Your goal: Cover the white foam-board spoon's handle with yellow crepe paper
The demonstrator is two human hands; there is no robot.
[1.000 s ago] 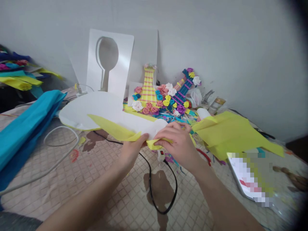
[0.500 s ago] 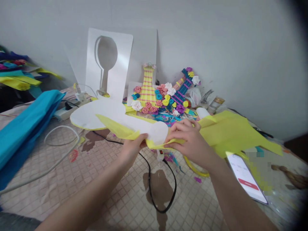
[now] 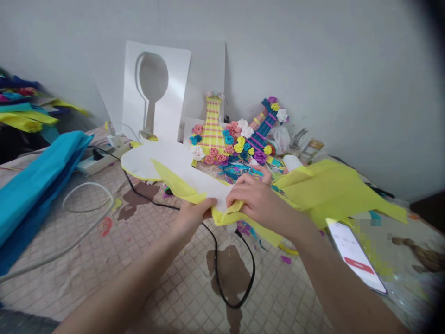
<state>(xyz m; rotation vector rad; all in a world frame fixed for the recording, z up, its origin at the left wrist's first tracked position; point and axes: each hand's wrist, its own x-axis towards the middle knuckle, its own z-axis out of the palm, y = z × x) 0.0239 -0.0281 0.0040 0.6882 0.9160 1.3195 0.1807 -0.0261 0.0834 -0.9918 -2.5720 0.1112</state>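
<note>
1. White paddle-shaped cutout (image 3: 153, 160) — neck end between the hands, yellow paper (image 3: 174, 180) along its rim.
2. Left hand (image 3: 193, 214): thumb atop the cutout's neck, clamped. Right hand (image 3: 255, 197): fingers pinching yellow paper at the neck's tip.
3. Judged step: folding paper over the rim; next move calls for pressing it flat.
4. Behind cutout — flower-trimmed yellow guitar (image 3: 212, 125).

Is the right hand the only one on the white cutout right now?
No, the left hand also grips the white cutout, its thumb lying over the edge near the narrow end, beside the right hand.
</note>
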